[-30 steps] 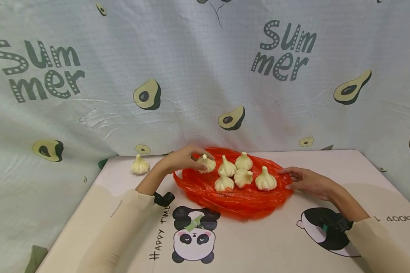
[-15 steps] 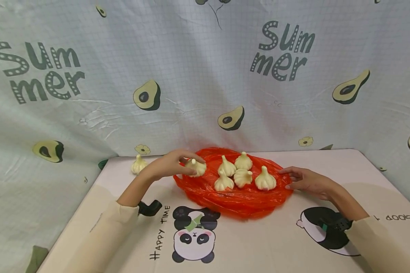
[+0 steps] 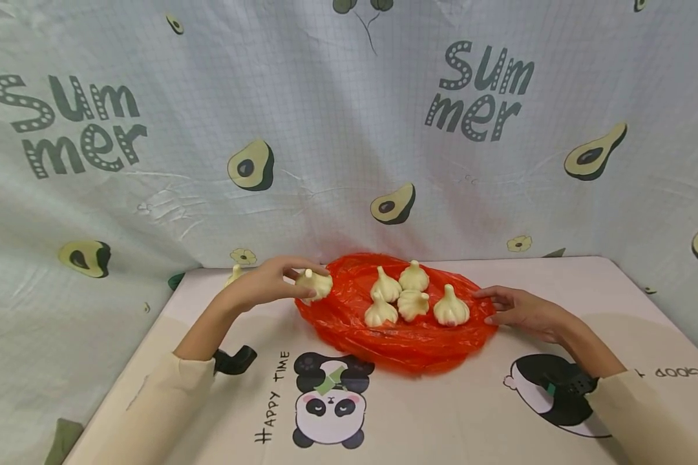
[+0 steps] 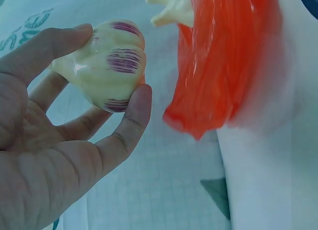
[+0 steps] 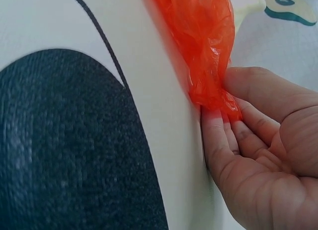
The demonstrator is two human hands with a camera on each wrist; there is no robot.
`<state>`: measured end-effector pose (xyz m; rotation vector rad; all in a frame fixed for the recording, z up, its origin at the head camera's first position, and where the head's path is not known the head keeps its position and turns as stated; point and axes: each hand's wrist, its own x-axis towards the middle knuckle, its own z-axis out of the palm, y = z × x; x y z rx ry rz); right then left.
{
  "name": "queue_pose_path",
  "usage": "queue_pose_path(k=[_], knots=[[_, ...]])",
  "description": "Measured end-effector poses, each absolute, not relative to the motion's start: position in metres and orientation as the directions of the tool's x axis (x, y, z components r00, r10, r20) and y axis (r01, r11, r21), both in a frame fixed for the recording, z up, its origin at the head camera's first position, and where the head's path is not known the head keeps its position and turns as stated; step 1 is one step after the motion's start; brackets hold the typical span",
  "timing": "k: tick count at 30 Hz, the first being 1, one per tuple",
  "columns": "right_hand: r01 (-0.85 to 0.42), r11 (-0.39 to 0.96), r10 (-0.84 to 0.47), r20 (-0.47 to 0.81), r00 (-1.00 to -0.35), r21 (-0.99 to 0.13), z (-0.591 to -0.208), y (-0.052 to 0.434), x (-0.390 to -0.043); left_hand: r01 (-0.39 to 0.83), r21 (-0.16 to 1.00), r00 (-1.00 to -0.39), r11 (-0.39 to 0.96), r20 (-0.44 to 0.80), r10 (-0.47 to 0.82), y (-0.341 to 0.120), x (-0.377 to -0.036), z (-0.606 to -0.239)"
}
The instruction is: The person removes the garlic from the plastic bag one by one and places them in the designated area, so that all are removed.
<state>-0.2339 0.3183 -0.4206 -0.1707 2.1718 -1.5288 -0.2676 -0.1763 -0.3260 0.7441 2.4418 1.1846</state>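
Observation:
My left hand (image 3: 271, 282) pinches a garlic bulb (image 3: 315, 285) at the left rim of a red plastic bag (image 3: 349, 326). In the left wrist view the same garlic bulb (image 4: 112, 66), cream with purple streaks, sits between thumb and fingers, apart from the bag (image 4: 223, 61). Several more garlic bulbs (image 3: 414, 276) lie on the spread bag. At its right edge, my right hand (image 3: 523, 311) holds the bag's rim. The right wrist view has the red film (image 5: 208, 51) between the thumb and fingers.
Another garlic bulb (image 3: 233, 274) stands on the table (image 3: 430, 413) at the far left, partly hidden behind my left hand. A patterned curtain (image 3: 326, 129) hangs along the table's back edge. Panda prints (image 3: 330, 413) decorate the tabletop.
My left hand has carried its garlic bulb leftward, away from the other bulbs to the bag's left rim. The right hand stays at the bag's right edge.

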Motion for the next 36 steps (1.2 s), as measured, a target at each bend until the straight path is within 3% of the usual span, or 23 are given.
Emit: queue_pose_path(k=[12,18,36], knots=[[0.148,0.415,-0.342,-0.305,-0.889,-0.898,-0.419,0.321,-0.236,0.3,0.787,-0.863,0.539,-0.018,0.505,-0.202,-0.265,-0.313],[0.155,0.39,-0.363,-0.306,-0.88,-0.908,-0.422,0.32,-0.236,0.235,0.801,-0.902,0.55,-0.032,0.431,-0.211,-0.262,-0.31],[0.167,0.362,-0.368,-0.305,-0.878,-0.917,-0.421,0.319,-0.235,0.229,0.828,-0.934,0.513,0.037,0.356,-0.246,-0.252,-0.327]])
